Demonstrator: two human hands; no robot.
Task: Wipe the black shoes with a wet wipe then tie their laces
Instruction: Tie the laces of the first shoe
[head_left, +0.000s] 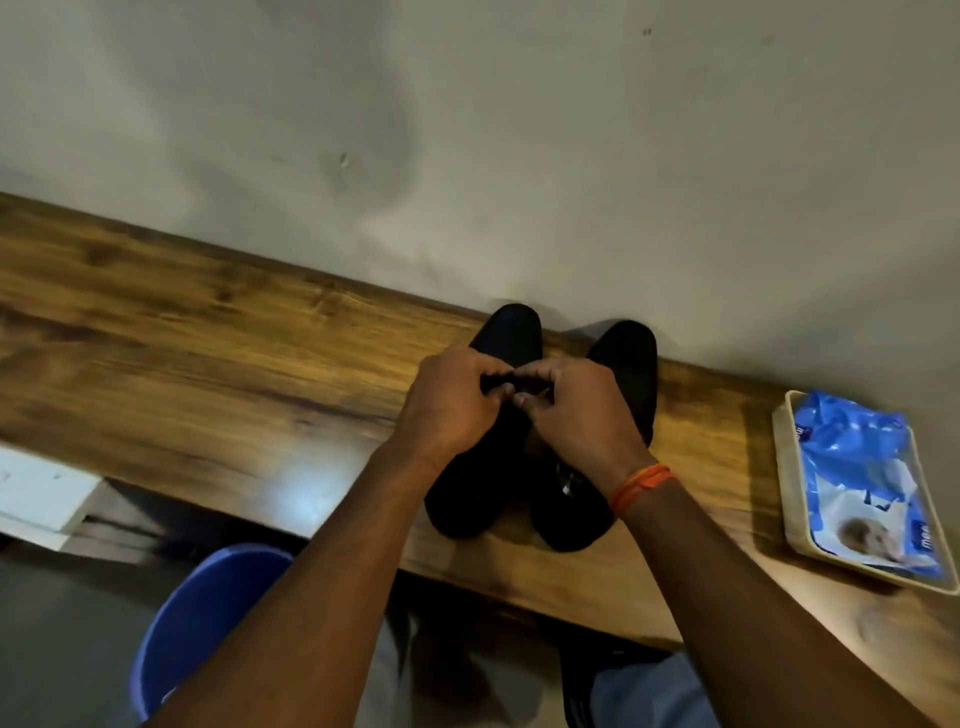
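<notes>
Two black shoes stand side by side on the wooden table (208, 332), toes toward the wall. Both my hands are over the left shoe (511, 332). My left hand (457, 405) and my right hand (576, 410) meet above its lacing, fingers curled and pinching the dark laces between them. The laces themselves are mostly hidden by my fingers. The right shoe (631, 364) sits just beside it, partly covered by my right wrist, which wears an orange thread band. A blue wet wipe pack (862, 478) lies in a tray at the right.
The cream tray (779, 441) holding the wipe pack sits near the table's right end. A wall rises directly behind the shoes. A blue bin (208, 613) stands on the floor below the table's front edge. A white box (41, 493) is at the left.
</notes>
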